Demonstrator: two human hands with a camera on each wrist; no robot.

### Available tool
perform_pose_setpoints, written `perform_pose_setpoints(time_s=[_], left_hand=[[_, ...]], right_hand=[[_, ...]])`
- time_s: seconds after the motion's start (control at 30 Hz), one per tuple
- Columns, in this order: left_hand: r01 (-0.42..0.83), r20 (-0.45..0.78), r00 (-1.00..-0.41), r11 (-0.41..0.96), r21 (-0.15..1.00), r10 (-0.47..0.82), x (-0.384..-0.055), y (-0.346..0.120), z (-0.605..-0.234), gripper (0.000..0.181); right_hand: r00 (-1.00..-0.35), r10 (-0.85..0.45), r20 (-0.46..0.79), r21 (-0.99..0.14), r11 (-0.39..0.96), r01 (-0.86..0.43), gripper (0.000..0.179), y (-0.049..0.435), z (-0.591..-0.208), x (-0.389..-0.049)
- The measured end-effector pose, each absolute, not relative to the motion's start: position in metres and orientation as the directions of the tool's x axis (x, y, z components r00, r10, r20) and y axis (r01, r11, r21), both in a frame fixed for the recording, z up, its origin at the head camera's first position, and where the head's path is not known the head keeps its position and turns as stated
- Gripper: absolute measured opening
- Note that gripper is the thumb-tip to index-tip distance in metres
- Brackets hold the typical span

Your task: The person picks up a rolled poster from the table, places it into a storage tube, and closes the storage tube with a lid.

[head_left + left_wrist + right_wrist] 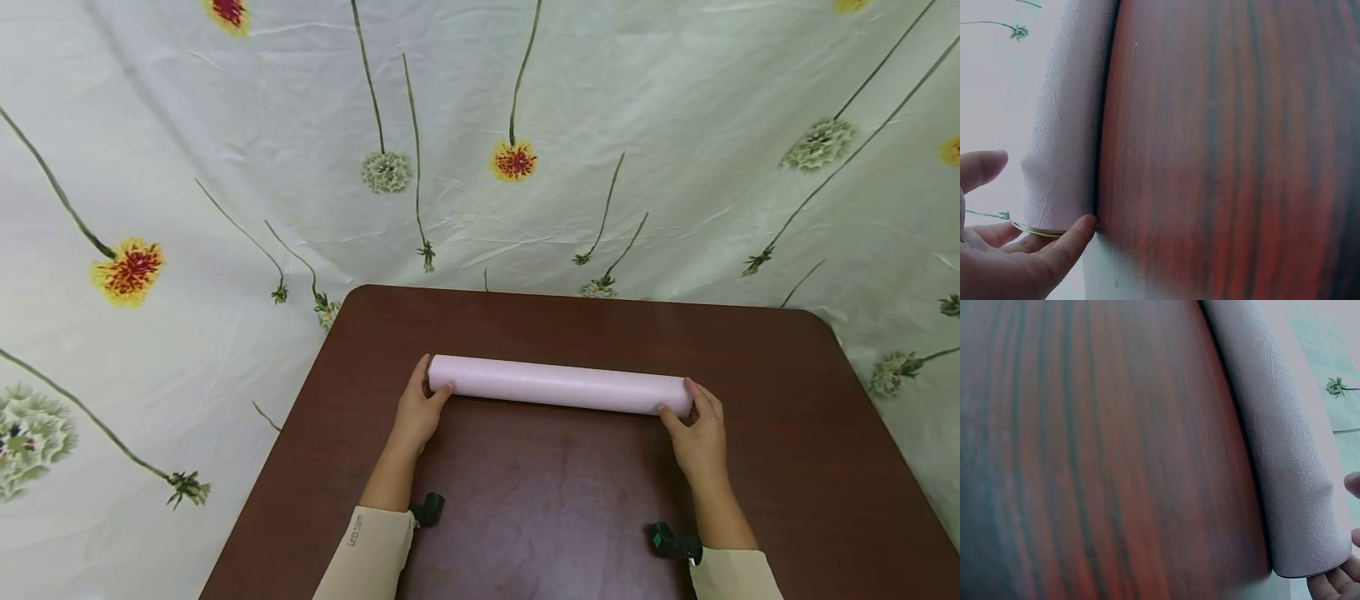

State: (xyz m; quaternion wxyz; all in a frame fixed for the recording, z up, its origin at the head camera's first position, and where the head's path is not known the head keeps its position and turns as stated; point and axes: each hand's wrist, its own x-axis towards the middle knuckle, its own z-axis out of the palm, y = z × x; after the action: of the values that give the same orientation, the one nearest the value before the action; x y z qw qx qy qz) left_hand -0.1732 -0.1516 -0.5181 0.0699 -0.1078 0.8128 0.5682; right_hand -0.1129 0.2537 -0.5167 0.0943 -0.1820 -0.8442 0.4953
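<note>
A long pale pink tube (558,385) with a finely creased, textured surface stretches crosswise over the far part of the brown table (540,483). Its left end carries a thin gold-coloured rim (1041,232). My left hand (416,412) holds that end, thumb on the near side and fingers around the end. At the other end my right hand (699,429) grips the tube in much the same way, its fingertips partly behind the end in the right wrist view. Whether the tube rests on the tabletop or is slightly raised, I cannot tell.
Behind and beside the table hangs a pale cloth (450,217) printed with flowers and stems. Dark wrist devices (429,509) sit at both cream sleeves (367,554). The table's far edge runs a short way beyond the tube.
</note>
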Motion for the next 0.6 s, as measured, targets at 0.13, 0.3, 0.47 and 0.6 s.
perform_pose_setpoints(time_s=[0.13,0.3,0.47,0.6], left_hand=[[-0.267,-0.249,-0.964,0.313,0.911,-0.097,-0.173,-0.154,-0.519,0.075],[-0.237,-0.208,-0.970,0.304,0.923,-0.125,-0.174,-0.157,-0.516,0.070],[-0.219,-0.177,-0.973,0.367,0.904,-0.146,-0.173,-0.160,-0.509,0.066],[-0.193,-0.145,-0.979,0.416,0.889,-0.146,-0.171,-0.161,-0.500,0.065]], right_hand=[[-0.911,0.413,-0.009,-0.870,0.446,0.211,0.068,0.253,-0.518,-0.112],[-0.895,0.445,0.032,-0.869,0.455,0.195,0.064,0.254,-0.517,-0.111],[-0.883,0.462,0.081,-0.865,0.473,0.168,0.055,0.254,-0.514,-0.111],[-0.886,0.443,0.140,-0.845,0.520,0.127,0.050,0.256,-0.510,-0.112]])
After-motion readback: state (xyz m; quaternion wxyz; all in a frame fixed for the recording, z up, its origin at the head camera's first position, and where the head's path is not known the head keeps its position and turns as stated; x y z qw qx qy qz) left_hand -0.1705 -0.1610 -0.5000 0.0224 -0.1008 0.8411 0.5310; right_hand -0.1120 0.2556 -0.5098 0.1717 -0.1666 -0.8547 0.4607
